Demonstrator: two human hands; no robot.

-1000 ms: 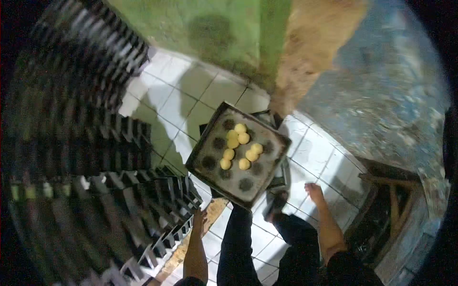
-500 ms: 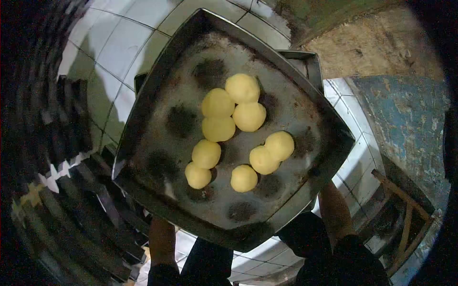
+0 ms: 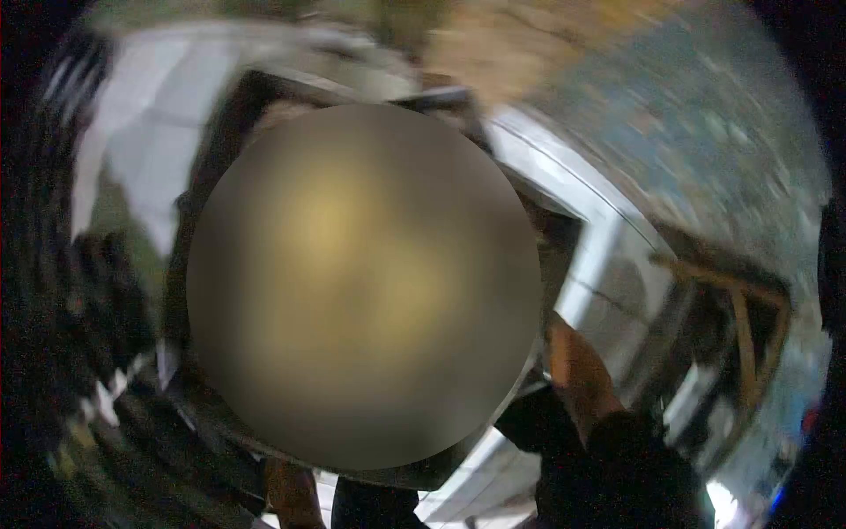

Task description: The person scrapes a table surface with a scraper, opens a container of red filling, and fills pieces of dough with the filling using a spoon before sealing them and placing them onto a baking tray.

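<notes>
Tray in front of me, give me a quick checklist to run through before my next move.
1. Left hand's grip: cannot tell; the left forearm runs up to the tray, but the hand is hidden.
2. Right hand's grip: cannot tell; the right forearm meets the tray's right side, hand hidden.
3. Yellow contents settled: cannot tell; the tray's middle is blurred to soft patches.
4. Gap to the wooden frame on the right: ok, they stand apart.
5. Gap to the dark slats on the left: cannot tell, too smeared.
6. Sight of your feet: not ok, neither shows clearly.
</notes>
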